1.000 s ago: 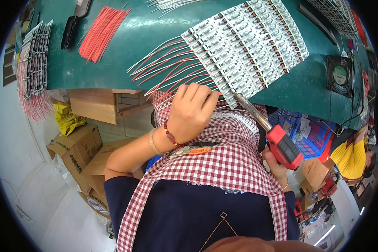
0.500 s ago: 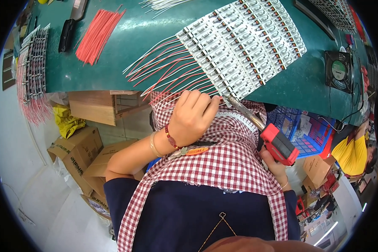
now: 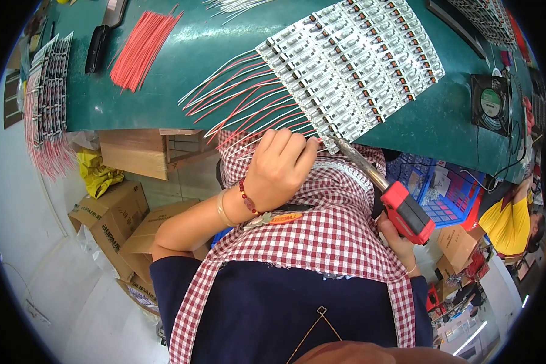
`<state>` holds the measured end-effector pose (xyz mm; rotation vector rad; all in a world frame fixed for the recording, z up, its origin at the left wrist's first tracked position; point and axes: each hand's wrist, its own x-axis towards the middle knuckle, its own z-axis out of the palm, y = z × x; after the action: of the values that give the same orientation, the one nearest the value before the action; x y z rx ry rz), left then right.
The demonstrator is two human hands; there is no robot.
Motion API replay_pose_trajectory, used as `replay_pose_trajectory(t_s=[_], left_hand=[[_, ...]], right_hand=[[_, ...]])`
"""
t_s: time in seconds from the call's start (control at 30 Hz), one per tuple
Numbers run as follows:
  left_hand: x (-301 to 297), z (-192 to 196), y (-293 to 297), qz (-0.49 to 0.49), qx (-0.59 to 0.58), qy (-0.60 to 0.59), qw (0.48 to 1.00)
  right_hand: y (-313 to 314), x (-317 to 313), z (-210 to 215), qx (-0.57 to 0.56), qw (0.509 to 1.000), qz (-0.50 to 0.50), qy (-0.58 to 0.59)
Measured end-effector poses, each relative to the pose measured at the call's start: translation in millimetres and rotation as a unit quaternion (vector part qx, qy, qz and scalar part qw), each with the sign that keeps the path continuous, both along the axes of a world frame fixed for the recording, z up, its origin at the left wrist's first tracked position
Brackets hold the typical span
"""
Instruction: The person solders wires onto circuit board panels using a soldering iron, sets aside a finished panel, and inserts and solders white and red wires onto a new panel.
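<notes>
Head view: the left hand (image 3: 277, 170) curls its fingers (image 3: 283, 142) at the red and white wire ends (image 3: 249, 103) just below the white panel of small circuit boards (image 3: 352, 64) on the green bench (image 3: 182, 60); their grip is hidden. The right hand (image 3: 397, 239), fingers closed, holds a red-handled soldering iron (image 3: 382, 191), tip at the panel's lower edge.

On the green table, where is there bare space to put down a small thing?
One free patch on the green table lies between the loose red wire bundle and the wires fanning from the white circuit board panel. Another lies between the panel's right end and the black fan. The near edge is crowded: left hand, soldering iron, wire ends.
</notes>
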<state>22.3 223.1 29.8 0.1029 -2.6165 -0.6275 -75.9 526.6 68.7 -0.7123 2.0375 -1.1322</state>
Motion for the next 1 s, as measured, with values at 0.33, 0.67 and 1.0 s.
replay_pose_trajectory(t_s=[0.33, 0.67, 1.0], left_hand=[[0.2, -2.0, -1.0, 0.003, -0.005, 0.006, 1.000], [3.8, 1.1, 6.4, -0.019, 0.005, 0.010, 1.000], [3.5, -2.5, 3.9, -0.025, 0.009, 0.005, 1.000]], right_hand=[[4.1, 0.1, -2.2, -0.006, 1.000, 0.013, -0.020], [16.6, 4.7, -3.8, 0.005, 0.999, -0.015, -0.044], [23.2, 11.6, -15.0, 0.027, 0.998, -0.046, -0.025]])
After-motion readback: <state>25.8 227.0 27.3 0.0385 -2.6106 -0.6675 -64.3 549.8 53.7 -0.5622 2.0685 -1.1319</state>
